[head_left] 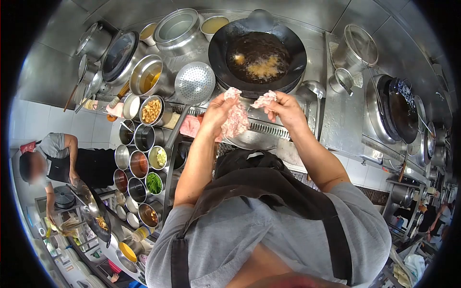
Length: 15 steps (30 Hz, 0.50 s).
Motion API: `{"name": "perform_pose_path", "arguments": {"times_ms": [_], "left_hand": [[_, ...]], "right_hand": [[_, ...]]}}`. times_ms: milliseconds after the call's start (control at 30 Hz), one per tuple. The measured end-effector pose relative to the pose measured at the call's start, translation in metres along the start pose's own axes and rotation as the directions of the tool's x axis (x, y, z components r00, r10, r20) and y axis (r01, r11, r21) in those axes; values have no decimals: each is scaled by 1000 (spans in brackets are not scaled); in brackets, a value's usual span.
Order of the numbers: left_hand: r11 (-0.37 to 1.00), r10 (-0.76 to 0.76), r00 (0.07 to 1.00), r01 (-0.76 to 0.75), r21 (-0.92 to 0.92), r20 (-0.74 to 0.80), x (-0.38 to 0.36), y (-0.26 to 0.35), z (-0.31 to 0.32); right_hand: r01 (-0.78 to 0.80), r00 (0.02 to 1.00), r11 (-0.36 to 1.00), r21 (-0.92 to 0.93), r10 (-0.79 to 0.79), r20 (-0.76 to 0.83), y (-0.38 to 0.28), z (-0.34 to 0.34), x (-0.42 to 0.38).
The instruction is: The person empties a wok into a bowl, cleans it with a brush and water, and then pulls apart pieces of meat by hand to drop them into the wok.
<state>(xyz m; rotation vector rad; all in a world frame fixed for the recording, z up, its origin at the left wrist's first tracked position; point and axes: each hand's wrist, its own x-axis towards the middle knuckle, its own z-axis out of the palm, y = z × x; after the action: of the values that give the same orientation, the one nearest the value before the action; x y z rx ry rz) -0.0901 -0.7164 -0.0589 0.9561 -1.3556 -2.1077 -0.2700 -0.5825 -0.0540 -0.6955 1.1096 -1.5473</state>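
Pale pink raw minced meat (235,121) hangs in a large clump from my left hand (217,113), whose fingers are wrapped round its upper part. My right hand (287,109) pinches a smaller piece of the same meat (264,99), a short way to the right of the clump. Both hands are just in front of a black wok (218,53) on the stove. Dark oil (257,45) fills the wok's bottom, with golden pieces (265,68) frying and bubbling in it.
A perforated ladle (194,82) lies left of the wok. Steel pots (176,29) stand behind it, and bowls of ingredients (153,183) at the left. A ladle (313,90) rests right of the wok. Another person (57,153) holds a pan (93,211) at the far left.
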Motion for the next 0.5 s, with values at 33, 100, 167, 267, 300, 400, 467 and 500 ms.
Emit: {"name": "perform_pose_path", "arguments": {"times_ms": [33, 100, 167, 267, 300, 400, 467, 500], "left_hand": [[999, -19, 1000, 20, -36, 21, 1, 2, -4], [999, -24, 1000, 25, -47, 20, -1, 7, -4], [998, -20, 1000, 20, -62, 6, -3, 12, -1], [1000, -4, 996, 6, -21, 90, -4, 7, 3], [999, 35, 989, -39, 31, 143, -8, 11, 9], [1000, 21, 967, -25, 15, 255, -12, 7, 20], [999, 19, 961, -27, 27, 276, -13, 9, 27], [997, 32, 964, -49, 58, 265, -11, 6, 26]], "right_hand": [[-5, 1000, 999, -32, 5, -7, -6, -1, -1], [0, 1000, 1000, -30, 0, -14, -3, -4, 0], [8, 1000, 1000, -27, -8, -15, -3, -3, 2], [-48, 998, 996, 74, 50, -32, -3, 3, 3], [-38, 999, 998, 46, 38, -3, 0, 4, 5], [1, 1000, 1000, 23, -2, 16, 7, 13, 8], [33, 999, 999, 11, -33, 22, 11, 16, 11], [48, 999, 999, -13, -48, 2, 14, 18, 13]]}}
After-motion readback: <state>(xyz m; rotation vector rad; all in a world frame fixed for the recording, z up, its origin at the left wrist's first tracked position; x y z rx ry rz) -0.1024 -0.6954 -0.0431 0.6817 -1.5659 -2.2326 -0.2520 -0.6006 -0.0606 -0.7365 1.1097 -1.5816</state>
